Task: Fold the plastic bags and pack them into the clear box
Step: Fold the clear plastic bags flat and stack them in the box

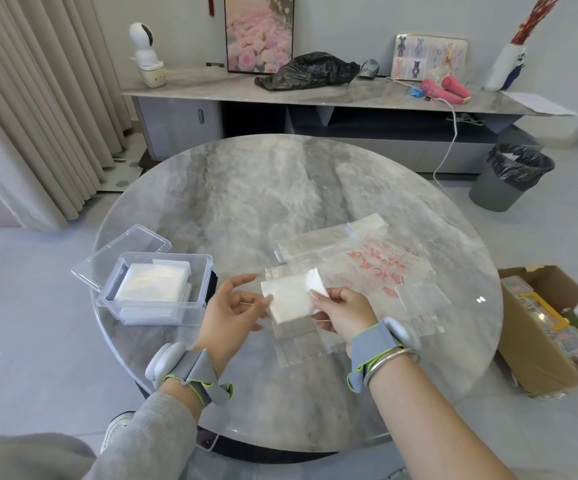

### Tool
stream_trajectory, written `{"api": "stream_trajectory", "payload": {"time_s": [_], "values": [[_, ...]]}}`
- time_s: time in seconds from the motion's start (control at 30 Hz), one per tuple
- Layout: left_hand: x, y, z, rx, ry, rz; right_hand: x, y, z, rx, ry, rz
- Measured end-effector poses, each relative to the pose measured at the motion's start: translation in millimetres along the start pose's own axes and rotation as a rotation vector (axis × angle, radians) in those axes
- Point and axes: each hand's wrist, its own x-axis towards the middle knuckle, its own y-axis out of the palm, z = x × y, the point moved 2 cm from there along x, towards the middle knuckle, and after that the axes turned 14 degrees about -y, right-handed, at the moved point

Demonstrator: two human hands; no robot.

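Right grip [341,311] on bag [289,299], marble table [246,202]

Far half of the table [263,188] lies free for passage — clear box [149,308] and its lid [131,245] occupy the left edge, flat bags [384,268] the right.
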Motion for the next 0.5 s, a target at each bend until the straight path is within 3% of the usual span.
{"api": "stream_trajectory", "payload": {"time_s": [0.1, 0.3, 0.5], "values": [[4, -6, -8, -0.007, 0.065, -0.081, -3, 6, 6, 0.035, 0.011, 0.046], [5, -38, -34, 0.243, 0.281, -0.294, -4, 34, 26, -0.015, 0.079, 0.229], [0, -86, -50, 0.362, 0.332, -0.462, -3, 88, 47, -0.096, 0.071, 0.328]]}}
